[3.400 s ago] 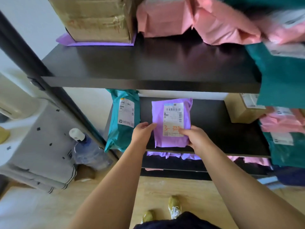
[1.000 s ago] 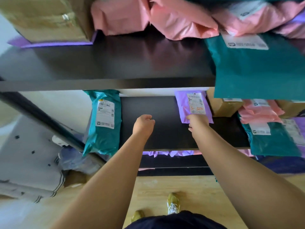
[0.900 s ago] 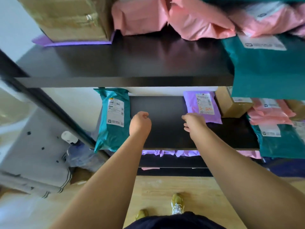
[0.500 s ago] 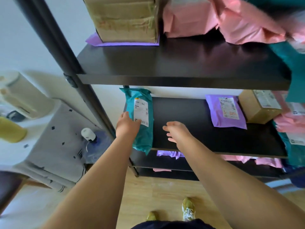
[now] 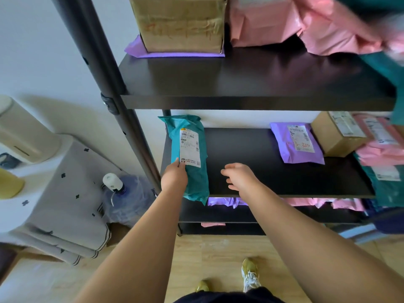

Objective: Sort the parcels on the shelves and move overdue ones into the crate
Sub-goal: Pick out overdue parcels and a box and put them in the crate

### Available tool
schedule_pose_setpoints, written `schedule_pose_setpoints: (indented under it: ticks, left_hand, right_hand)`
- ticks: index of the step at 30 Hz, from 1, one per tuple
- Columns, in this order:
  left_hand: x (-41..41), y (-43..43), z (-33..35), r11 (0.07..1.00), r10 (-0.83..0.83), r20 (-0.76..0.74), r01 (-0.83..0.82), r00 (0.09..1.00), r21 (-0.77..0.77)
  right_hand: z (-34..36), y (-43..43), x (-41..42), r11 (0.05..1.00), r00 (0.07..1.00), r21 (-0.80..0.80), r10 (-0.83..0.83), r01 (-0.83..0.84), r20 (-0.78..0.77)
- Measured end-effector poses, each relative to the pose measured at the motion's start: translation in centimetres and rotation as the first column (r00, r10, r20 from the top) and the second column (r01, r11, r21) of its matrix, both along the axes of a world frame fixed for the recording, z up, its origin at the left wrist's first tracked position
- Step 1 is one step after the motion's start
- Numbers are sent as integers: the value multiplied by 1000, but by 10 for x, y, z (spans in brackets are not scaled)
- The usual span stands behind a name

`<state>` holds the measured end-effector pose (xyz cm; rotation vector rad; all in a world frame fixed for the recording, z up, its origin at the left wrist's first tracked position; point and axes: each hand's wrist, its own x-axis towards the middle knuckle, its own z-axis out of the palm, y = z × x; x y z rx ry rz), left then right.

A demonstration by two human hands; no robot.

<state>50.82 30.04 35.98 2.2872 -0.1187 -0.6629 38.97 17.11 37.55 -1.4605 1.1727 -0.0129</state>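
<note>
Two hands are over the middle shelf [image 5: 262,178] of a dark rack.
Left hand [image 5: 175,177]: grips the lower left edge of a teal parcel [image 5: 196,176], thumb by the corner of its white label [image 5: 189,147].
Teal parcel: lies lengthwise at the shelf's left end, its near end overhanging the front edge.
Right hand [image 5: 239,177]: at 3 o'clock from the left hand, apart from the parcel, fingers loosely curled, holding nothing.
Purple parcel [image 5: 297,145]: flat, label up, at 1 o'clock from the right hand, just beside a small cardboard box [image 5: 334,141].
Pink parcels [image 5: 380,152]: stacked at 3 o'clock from that box.
Upper shelf [image 5: 240,84]: a large taped box [image 5: 181,22] at 12 o'clock from the teal parcel, resting on a purple bag [image 5: 135,49], with pink bags [image 5: 273,22] at its 3 o'clock.
Water bottle [image 5: 129,193]: on the floor, at 9 o'clock from the left hand.
</note>
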Motion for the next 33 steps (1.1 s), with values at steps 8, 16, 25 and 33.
schedule_pose_setpoints:
  ticks: [8, 16, 25, 33]
  left_hand:
    - [-9, 7, 6, 983, 49, -25, -53, 998, -176]
    - [-44, -15, 23, 885, 0, -231, -108, 973, -453]
    - [-91, -59, 23, 872, -135, -419, -93, 898, -481]
    - [-96, -77, 25, 867, -159, -544, -146, 824, -476]
  right_hand:
    - [7, 6, -10, 999, 999, -5, -45, 45, 4]
    - [20, -9, -30, 992, 983, 65, -115, 107, 146]
    - [21, -51, -81, 903, 899, 271, -392, 335, 196]
    - [23, -69, -115, 863, 859, 435, -411, 258, 306]
